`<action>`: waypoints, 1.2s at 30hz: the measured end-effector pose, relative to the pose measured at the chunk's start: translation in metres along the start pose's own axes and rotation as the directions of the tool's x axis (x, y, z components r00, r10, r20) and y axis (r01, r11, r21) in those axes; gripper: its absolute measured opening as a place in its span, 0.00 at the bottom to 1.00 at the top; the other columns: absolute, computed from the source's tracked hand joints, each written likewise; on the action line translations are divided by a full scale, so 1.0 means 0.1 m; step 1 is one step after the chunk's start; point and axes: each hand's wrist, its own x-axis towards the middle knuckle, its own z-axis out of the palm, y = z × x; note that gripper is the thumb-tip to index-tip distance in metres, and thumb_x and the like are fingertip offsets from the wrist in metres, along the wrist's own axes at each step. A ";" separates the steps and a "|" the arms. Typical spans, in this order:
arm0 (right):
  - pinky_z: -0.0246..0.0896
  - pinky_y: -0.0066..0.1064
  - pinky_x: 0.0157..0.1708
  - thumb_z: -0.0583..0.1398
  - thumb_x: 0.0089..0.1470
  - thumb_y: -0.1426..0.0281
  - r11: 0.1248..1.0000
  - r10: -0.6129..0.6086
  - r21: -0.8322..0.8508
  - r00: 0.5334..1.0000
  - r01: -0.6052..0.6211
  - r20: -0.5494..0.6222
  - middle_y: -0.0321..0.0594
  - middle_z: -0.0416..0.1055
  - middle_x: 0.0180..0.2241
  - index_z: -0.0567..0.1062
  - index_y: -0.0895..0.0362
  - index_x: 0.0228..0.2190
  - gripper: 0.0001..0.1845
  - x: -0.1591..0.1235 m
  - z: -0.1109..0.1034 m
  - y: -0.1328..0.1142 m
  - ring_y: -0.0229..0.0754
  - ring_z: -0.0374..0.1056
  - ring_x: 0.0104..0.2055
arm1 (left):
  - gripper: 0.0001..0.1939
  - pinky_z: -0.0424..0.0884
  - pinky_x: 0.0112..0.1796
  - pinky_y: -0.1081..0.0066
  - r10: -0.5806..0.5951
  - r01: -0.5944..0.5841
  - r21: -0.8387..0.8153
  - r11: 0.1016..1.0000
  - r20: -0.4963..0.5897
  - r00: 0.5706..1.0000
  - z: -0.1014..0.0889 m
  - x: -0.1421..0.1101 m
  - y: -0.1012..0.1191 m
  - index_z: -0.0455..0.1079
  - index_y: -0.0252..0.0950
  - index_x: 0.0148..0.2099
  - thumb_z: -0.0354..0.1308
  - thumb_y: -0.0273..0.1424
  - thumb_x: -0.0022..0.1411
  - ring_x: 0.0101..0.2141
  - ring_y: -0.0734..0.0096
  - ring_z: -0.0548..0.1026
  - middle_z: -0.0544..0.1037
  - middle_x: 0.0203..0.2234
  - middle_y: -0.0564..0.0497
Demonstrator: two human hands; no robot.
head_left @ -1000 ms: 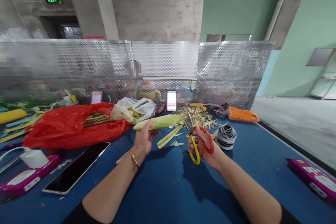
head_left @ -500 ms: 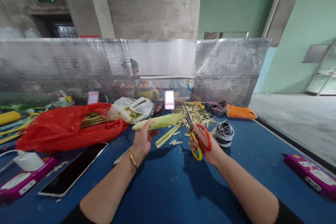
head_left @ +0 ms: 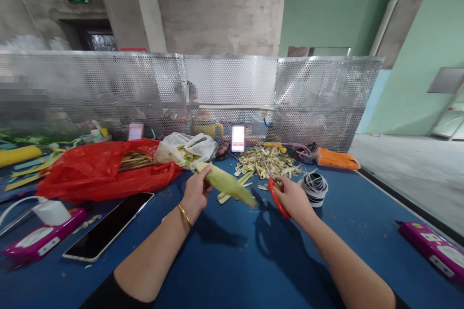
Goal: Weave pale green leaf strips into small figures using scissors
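Note:
My left hand (head_left: 196, 190), a gold bangle on its wrist, pinches one end of a pale green corn husk (head_left: 227, 184). The husk slants down to the right above the blue tabletop, its far tip blurred. In my right hand (head_left: 294, 197) are scissors (head_left: 277, 199), the red handle loop showing and the blades pointing up and away. The yellow loop is hidden behind the fingers. Husk and scissors are apart. Beyond them lies a heap of husk scraps (head_left: 268, 158), with cut strips (head_left: 224, 198) under the husk.
A spool of grey cord (head_left: 313, 190) stands beside my right hand. Leftward lie a red plastic bag (head_left: 90, 169), a white bag (head_left: 188, 145), a phone (head_left: 108, 227) and a purple power strip (head_left: 39, 241). A perforated metal screen (head_left: 232, 77) borders the table's back; another purple device (head_left: 431, 248) sits right.
The husk has swung from nearly level to slanting down right, away from the scissors. My right hand has turned and moved slightly right. The whole view has shifted a little.

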 end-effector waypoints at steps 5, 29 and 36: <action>0.58 0.33 0.30 0.55 0.55 0.64 0.790 -0.058 -0.605 0.995 0.095 0.081 0.55 0.76 0.35 0.70 0.61 0.43 0.17 -0.08 -0.02 -0.02 0.55 0.73 0.39 | 0.08 0.70 0.21 0.69 -0.175 0.169 0.099 0.981 0.056 0.983 0.00 -0.08 0.04 0.68 0.32 0.29 0.65 0.28 0.49 0.16 0.69 0.70 0.71 0.15 0.51; 0.58 0.28 0.28 0.62 0.50 0.50 0.855 -0.338 0.518 0.790 0.031 0.511 0.33 0.61 0.26 0.71 0.57 0.43 0.27 -0.07 -0.20 0.02 0.35 0.58 0.26 | 0.15 0.53 0.18 0.75 -0.156 -0.121 0.469 0.875 0.511 0.845 0.01 -0.18 -0.09 0.71 0.33 0.27 0.65 0.41 0.50 0.15 0.78 0.62 0.77 0.20 0.49; 0.51 0.23 0.21 0.65 0.48 0.52 0.877 -0.261 0.478 0.790 -0.045 0.555 0.29 0.58 0.21 0.73 0.58 0.42 0.26 -0.07 -0.14 0.00 0.31 0.55 0.22 | 0.14 0.56 0.18 0.75 -0.221 -0.169 0.549 0.819 0.573 0.789 -0.06 -0.06 -0.14 0.74 0.34 0.28 0.67 0.40 0.46 0.15 0.76 0.63 0.78 0.20 0.49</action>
